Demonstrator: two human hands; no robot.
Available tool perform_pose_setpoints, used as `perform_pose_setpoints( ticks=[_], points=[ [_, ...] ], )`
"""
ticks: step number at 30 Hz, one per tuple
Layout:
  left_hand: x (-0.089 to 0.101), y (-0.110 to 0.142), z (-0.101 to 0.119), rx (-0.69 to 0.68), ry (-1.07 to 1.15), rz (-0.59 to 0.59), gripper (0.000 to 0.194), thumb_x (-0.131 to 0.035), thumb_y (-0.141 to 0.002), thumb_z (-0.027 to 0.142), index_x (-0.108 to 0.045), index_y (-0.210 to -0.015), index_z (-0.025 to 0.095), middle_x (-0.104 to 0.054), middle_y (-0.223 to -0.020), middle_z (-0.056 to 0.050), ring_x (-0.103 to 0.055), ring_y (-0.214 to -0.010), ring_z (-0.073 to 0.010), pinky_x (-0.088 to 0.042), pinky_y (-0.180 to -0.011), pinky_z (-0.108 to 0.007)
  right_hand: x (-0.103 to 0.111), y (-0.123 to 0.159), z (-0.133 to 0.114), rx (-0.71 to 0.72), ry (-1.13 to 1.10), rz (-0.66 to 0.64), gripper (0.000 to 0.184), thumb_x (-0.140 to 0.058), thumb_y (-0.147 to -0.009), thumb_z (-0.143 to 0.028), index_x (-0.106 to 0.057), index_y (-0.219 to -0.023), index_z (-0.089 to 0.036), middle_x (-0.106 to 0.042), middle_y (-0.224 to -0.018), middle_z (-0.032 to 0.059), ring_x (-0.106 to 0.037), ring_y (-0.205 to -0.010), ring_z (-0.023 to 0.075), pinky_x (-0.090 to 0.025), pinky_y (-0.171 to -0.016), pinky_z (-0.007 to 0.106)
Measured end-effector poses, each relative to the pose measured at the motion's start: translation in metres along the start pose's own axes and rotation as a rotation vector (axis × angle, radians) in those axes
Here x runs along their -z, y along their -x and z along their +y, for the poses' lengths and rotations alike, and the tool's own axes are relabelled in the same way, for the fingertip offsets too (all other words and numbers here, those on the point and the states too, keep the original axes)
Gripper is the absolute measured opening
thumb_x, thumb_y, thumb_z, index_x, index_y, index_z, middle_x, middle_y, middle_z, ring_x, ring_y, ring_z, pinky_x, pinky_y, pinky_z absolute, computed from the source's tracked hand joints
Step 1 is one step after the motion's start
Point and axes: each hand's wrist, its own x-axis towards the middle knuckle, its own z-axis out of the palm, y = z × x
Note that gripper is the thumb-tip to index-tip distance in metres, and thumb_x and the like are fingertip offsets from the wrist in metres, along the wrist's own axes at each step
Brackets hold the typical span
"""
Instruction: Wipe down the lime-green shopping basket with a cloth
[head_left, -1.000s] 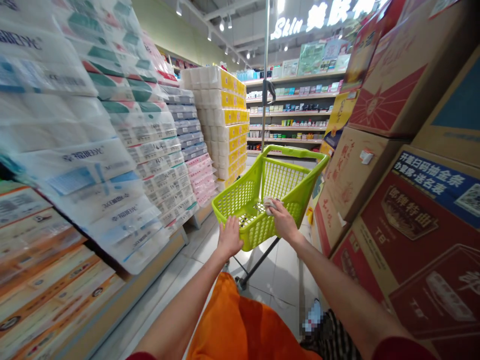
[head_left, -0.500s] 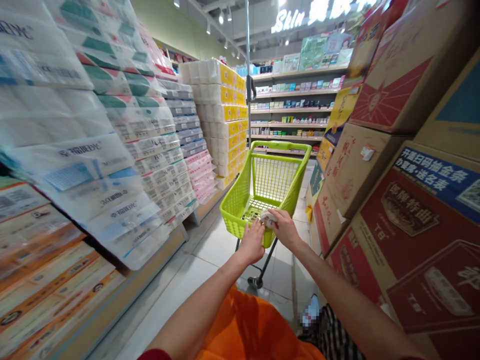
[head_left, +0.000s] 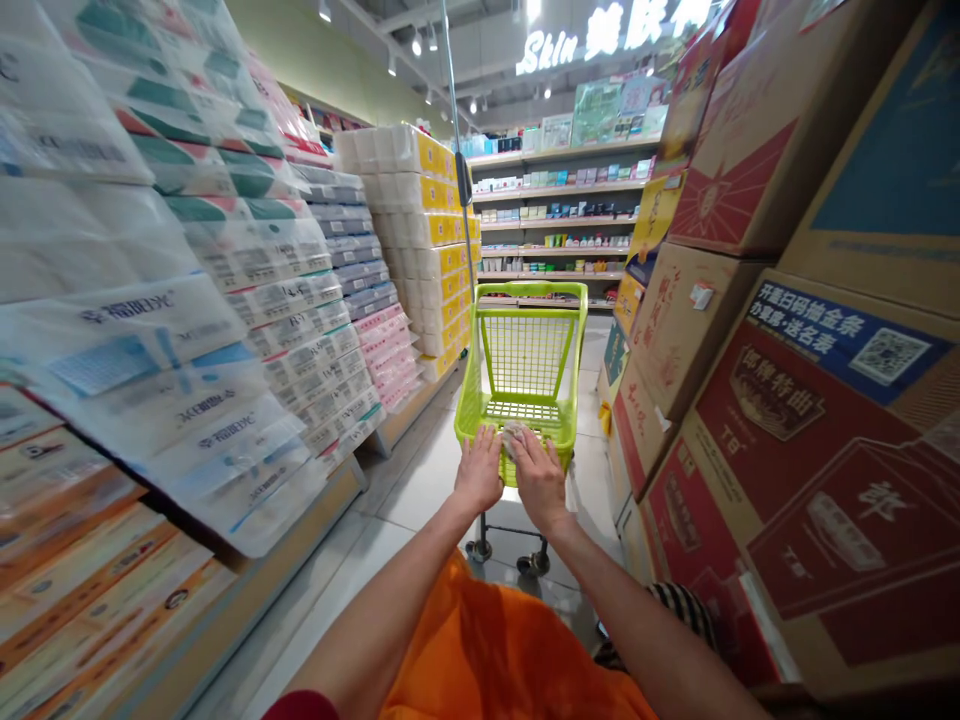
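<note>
stacked cartons (head_left: 780, 390) right | wrapped packs (head_left: 165, 330) left | shelves (head_left: 555, 223), lit sign (head_left: 602, 32) ahead

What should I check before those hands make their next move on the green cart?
1. Left hand on the near end of the green cart: ok.
2. Pale cloth at the fingers of the right hand: ok.
3. Cart upright, near wheels down on the floor tiles: ok.
4. Wheels braked against rolling: cannot tell.
5. Cart apart from the stacked cartons on the right: ok, floor shows between.
</note>
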Motion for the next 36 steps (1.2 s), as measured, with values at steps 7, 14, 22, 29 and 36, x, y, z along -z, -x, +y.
perform_pose_setpoints(
  ticks=[7,14,22,29,36],
  points=[
    [-0.006,0.000,-0.029,0.110,0.156,0.123,0.068,-0.045,-0.064,0.004,-0.031,-0.131,0.003,-0.025,-0.143,-0.018,-0.016,-0.134,-0.0258,-0.021,-0.109,-0.041,0.007,0.001,0.024,-0.012,0.088,0.089,0.030,-0.038,-0.086,-0.011,-0.060,-0.105,-0.017,-0.060,-0.116,0.0116,-0.055,-0.108,0.0210,-0.025,-0.102,0.044],
    [-0.009,0.003,-0.043,0.121,0.668,0.256,0.070,-0.042,-0.062,-0.001,-0.035,-0.130,0.013,-0.040,-0.136,-0.012,-0.038,-0.125,-0.0214,-0.029,-0.106,-0.037,-0.032,-0.022,-0.031,0.147,0.020,0.046,0.029,-0.041,-0.085,-0.012,-0.059,-0.106,-0.020,-0.061,-0.115,0.0107,-0.055,-0.106,0.0205,-0.030,-0.100,0.043],
    [-0.011,0.021,-0.014,0.434,1.757,0.185,0.024,-0.048,-0.078,0.025,-0.056,-0.099,0.016,-0.065,-0.096,-0.006,-0.061,-0.081,-0.0146,-0.049,-0.073,-0.027,-0.008,-0.005,-0.032,0.110,-0.227,0.071,0.035,-0.039,-0.084,-0.016,-0.054,-0.115,-0.020,-0.061,-0.113,0.0096,-0.055,-0.107,0.0180,-0.044,-0.090,0.034],
    [-0.041,0.055,-0.006,0.634,1.944,-0.156,0.008,-0.056,-0.072,0.021,-0.060,-0.077,0.015,-0.058,-0.058,0.002,-0.050,-0.051,-0.0068,-0.042,-0.055,-0.020,-0.002,0.063,-0.035,0.394,-0.140,-0.028,0.043,-0.040,-0.081,-0.008,-0.050,-0.122,-0.016,-0.044,-0.133,0.0113,-0.028,-0.130,0.0242,-0.040,-0.097,0.043],
    [-0.029,0.059,-0.019,0.682,1.845,-0.182,0.019,-0.049,-0.077,0.027,-0.057,-0.094,0.024,-0.064,-0.080,0.001,-0.058,-0.075,-0.0108,-0.042,-0.067,-0.024,0.001,0.020,-0.029,0.498,-0.062,0.057,0.038,-0.035,-0.085,-0.008,-0.055,-0.116,-0.018,-0.054,-0.124,0.0070,-0.034,-0.127,0.0213,-0.038,-0.100,0.041]
  ],
)
